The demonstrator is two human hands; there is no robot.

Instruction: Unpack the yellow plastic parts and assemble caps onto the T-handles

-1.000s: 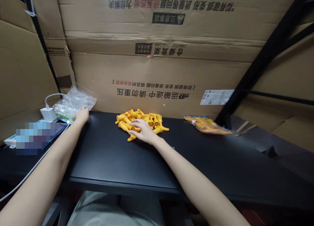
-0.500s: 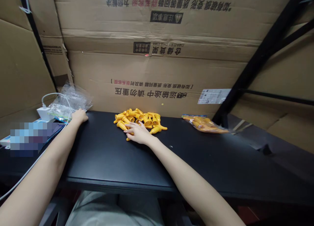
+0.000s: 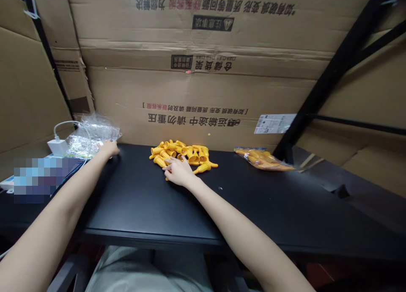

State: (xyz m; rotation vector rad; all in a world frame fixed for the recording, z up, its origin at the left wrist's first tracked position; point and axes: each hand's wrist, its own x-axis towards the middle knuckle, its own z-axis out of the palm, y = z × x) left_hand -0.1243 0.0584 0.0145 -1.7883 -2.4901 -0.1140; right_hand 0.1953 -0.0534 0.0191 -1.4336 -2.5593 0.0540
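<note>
A heap of several small yellow cone-shaped plastic parts (image 3: 185, 152) lies at the back middle of the black table (image 3: 152, 203). My right hand (image 3: 178, 172) rests at the heap's near edge, fingers curled together over one or two of the yellow parts; the grip is partly hidden. My left hand (image 3: 108, 149) reaches to the back left and lies on the edge of a pile of clear plastic bags (image 3: 91, 133), its fingers mostly hidden.
A filled bag of the same yellow parts (image 3: 264, 159) lies at the back right. A white charger with cable (image 3: 58, 146) and a blurred flat item sit at the left. Cardboard sheets (image 3: 196, 84) wall the back; a black frame bar (image 3: 326, 76) slants on the right.
My right hand has pulled back slightly from on top of the heap to its near edge and closed its fingers. My left hand has stayed at the clear bags.
</note>
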